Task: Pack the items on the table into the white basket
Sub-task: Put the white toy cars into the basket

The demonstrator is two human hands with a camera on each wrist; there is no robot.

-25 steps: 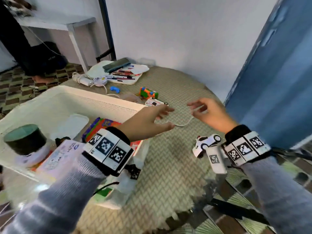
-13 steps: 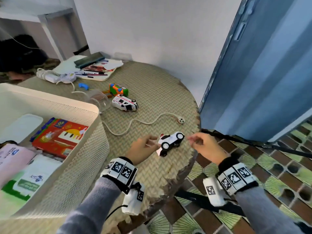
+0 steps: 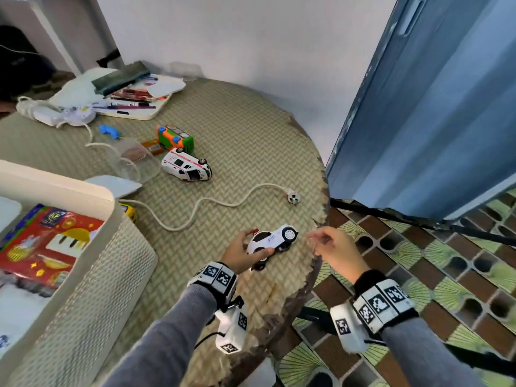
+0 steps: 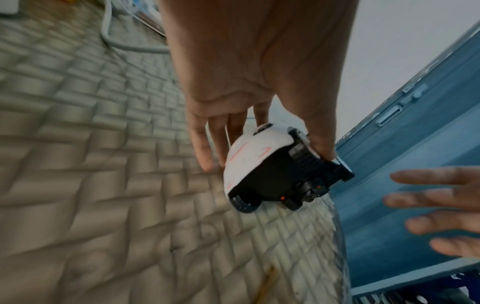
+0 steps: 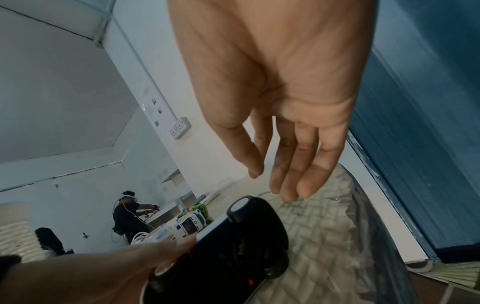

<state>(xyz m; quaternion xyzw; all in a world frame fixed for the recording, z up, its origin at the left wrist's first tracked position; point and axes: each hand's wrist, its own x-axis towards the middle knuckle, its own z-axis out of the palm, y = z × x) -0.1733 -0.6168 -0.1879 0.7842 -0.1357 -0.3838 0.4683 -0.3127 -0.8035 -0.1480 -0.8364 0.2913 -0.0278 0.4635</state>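
fingers of the left hand [image 3: 240, 254] curl round the white toy car [image 3: 272, 240], thumb on one side and the other fingers over its roof, so the car is tipped with its black underside showing in the left wrist view [image 4: 272, 170]. its lower wheels sit at or just above the woven mat (contact cannot be told). the right hand [image 3: 332, 248] hangs just beside the car's front, fingers loosely straight and spread, holding nothing; the right wrist view shows its palm [image 5: 280, 86] facing down over the table edge.

the round table [image 3: 245, 129] wears a herringbone-patterned cover, frayed along its near rim. a white cable [image 3: 195, 208] snakes across it to a round plug near the edge. farther back lie a white ambulance toy [image 3: 185, 167] on its side, an orange and green toy [image 3: 174, 138] just behind it, a clear cup [image 3: 134, 160], a small blue piece [image 3: 107, 130] and a tray of pens [image 3: 134, 107]. the white basket [image 3: 92, 263] stands at the left with a red printed box [image 3: 47, 244] inside. a blue door [image 3: 418, 107] stands to the right, over patterned green and brown floor tiles [image 3: 418, 261].
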